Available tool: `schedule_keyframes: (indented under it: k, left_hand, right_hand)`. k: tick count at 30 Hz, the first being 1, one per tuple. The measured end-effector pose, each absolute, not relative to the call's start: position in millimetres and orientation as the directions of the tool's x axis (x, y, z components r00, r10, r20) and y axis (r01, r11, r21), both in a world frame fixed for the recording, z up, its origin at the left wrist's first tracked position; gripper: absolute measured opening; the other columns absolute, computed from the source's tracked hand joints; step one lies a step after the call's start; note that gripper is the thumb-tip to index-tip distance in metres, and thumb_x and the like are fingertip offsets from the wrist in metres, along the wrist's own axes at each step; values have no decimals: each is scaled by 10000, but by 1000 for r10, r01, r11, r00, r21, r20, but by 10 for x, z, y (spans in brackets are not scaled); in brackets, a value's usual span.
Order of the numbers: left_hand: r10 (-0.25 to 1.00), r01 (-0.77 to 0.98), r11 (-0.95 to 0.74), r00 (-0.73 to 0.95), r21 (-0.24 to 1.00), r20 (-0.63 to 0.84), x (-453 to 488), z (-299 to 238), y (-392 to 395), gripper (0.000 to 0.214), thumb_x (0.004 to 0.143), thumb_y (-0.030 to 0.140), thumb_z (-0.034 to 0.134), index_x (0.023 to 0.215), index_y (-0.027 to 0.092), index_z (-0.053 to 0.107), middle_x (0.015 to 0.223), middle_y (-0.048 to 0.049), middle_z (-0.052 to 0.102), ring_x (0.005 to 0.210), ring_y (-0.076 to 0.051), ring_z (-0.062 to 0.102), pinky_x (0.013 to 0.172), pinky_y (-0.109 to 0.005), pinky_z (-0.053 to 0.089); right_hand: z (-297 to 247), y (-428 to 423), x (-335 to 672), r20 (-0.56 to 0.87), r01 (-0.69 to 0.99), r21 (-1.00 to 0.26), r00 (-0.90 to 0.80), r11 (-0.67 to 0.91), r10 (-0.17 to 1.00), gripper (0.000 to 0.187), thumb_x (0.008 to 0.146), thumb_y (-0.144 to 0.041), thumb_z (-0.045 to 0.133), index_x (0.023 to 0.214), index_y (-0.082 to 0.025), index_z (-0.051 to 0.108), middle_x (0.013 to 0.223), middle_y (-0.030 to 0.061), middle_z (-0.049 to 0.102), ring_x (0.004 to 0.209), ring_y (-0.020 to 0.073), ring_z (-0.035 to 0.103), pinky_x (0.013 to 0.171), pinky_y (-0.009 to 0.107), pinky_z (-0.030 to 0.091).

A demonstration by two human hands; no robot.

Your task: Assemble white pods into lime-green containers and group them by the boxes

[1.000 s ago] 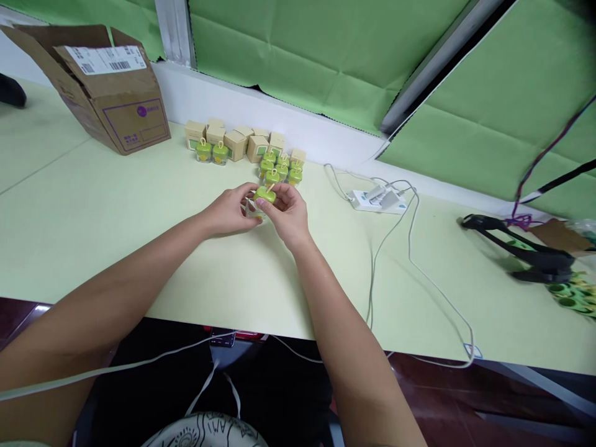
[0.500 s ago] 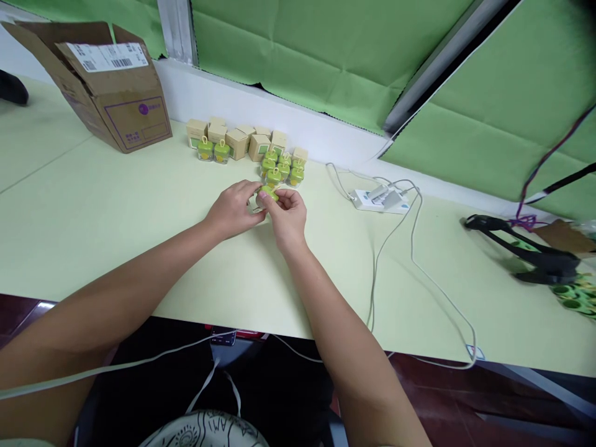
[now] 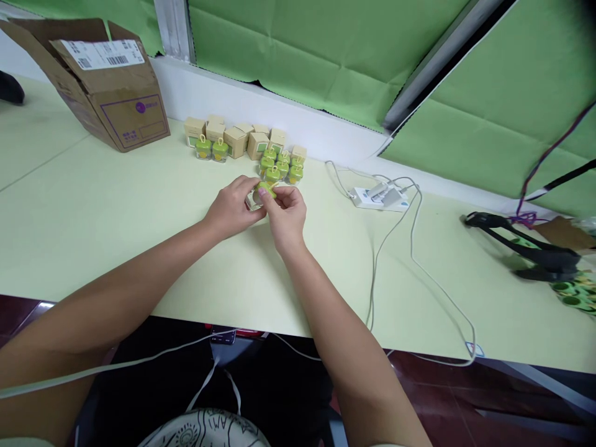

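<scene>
Between my hands is a small clear jar with a green lid (image 3: 267, 190), tilted on its side just above the table. My left hand (image 3: 233, 208) grips its clear base, and my right hand (image 3: 287, 214) pinches the green lid; fingers partly cover it. Right behind them stands a cluster of several similar green-lidded jars (image 3: 281, 166) with loops on top. Two more such jars (image 3: 212, 149) stand to the left. Small brown cardboard boxes (image 3: 236, 141) line up behind the jars against the wall.
A large open cardboard box (image 3: 135, 118) stands at the back left. To the right lie a white power strip (image 3: 379, 199) with plugs and a looping white cable (image 3: 414, 261). A black stand-like object (image 3: 535, 248) is at the far right. The table's front edge runs below my forearms.
The jar in my hands has tilted further, so more of its clear base shows on the left. My hands stay in nearly the same place; the view has shifted slightly.
</scene>
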State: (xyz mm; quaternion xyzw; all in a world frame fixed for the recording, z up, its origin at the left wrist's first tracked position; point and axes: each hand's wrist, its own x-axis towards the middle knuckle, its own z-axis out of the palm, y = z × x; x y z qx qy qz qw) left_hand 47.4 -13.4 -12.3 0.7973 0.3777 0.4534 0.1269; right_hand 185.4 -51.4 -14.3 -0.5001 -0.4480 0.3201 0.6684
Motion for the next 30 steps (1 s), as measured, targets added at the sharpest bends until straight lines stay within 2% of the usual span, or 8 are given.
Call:
schedule_keyframes:
  k: [3,6,10,12,15,21,26,30]
  left_hand:
    - [713,469,-687,291,555,638,495,-127,-156,424,862,294,763,1272,194,718,1188,-98,747,998,-243,711,885,-358,566]
    - [722,459,-682,300,570,623,497,-125,-162,432,878,301,751,1291,183,711,1213,-107,735,992,-234,713,871,-348,572]
    - [734,476,-670,310,570,604,479,-118,-147,423,893,311,735,1293,173,714,1205,-115,727,913,-212,699,841,-343,568]
    - [736,484,-666,301,568,606,466,-121,-139,436,884,294,735,1305,184,709,1203,-108,730,923,-213,694,844,-343,566]
    - [710,455,-696,327,555,623,443,-139,-128,478,868,258,720,1342,204,695,1243,-101,730,1013,-227,701,879,-345,574]
    - [671,402,-739,378,540,637,413,-164,-101,493,863,237,690,1355,230,708,1257,-93,735,1072,-234,706,920,-352,581]
    - [722,384,-692,361,611,591,403,-118,-105,509,856,287,713,1359,205,714,1281,-97,768,1068,-238,728,932,-352,584]
    - [773,377,-629,394,680,497,395,-117,-122,519,878,357,720,1379,223,725,1301,-86,791,1027,-237,748,942,-358,588]
  right_hand:
    - [-179,-489,1830,256,-17,-956,447,294,857,523,741,-612,888,986,-265,582,949,15,723,904,185,725,878,363,641]
    - [-215,-477,1782,239,-67,-950,469,304,850,527,721,-618,892,893,-262,544,1005,40,732,964,195,736,907,369,644]
    - [-211,-498,1758,247,-16,-960,416,279,875,534,758,-660,849,812,-259,500,1031,52,737,991,195,727,941,368,629]
    - [-186,-516,1773,225,-28,-966,389,255,894,539,775,-699,827,817,-257,521,978,34,735,944,186,715,903,357,625]
    - [-138,-539,1809,109,-155,-973,332,169,937,575,766,-737,828,820,-257,514,847,-15,690,838,162,691,788,315,605]
    - [-61,-538,1859,-27,-344,-938,174,35,984,679,653,-658,948,959,-296,462,783,-70,697,701,149,697,696,300,589]
    - [-70,-512,1913,-18,-398,-917,133,37,991,598,671,-541,953,981,-287,509,874,-54,741,761,156,734,737,317,616]
    - [-138,-482,1948,-57,-381,-925,188,19,981,505,672,-452,948,926,-259,557,864,-55,715,741,132,696,730,301,615]
